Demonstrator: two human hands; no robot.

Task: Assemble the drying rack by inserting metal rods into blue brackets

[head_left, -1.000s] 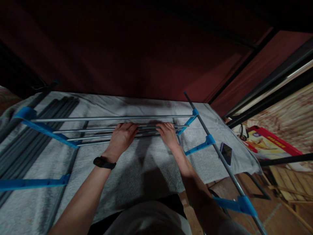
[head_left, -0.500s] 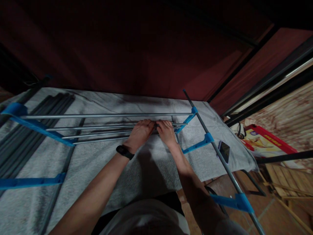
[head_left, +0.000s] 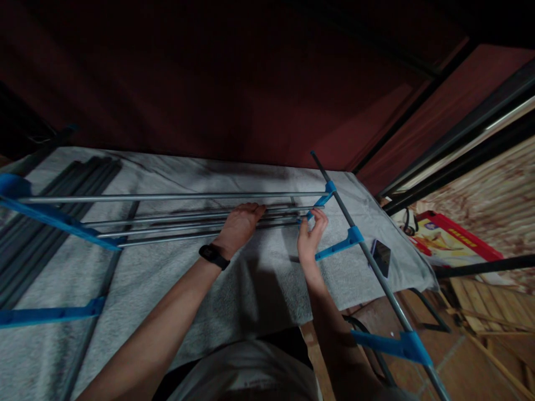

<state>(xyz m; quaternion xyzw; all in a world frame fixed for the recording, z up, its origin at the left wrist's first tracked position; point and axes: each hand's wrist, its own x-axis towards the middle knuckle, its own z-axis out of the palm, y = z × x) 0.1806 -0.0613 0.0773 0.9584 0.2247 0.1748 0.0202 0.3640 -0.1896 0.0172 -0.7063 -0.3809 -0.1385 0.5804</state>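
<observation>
Slim grey metal rods (head_left: 175, 196) run left to right between blue plastic brackets (head_left: 58, 219) above the pale-cloth-covered tabletop (head_left: 146, 278). The left hand (head_left: 241, 223) stays curled over the nearer rods; the right hand (head_left: 311, 234) has shifted right, beside the right bracket, fingers bent, grip unclear.

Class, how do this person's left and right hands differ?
The left hand lies back-up over metal rods; the right hand has thumb and fingers apart by a blue bracket. The left hand has a black wristband; the right hand shows none. Both are ungloved.
</observation>
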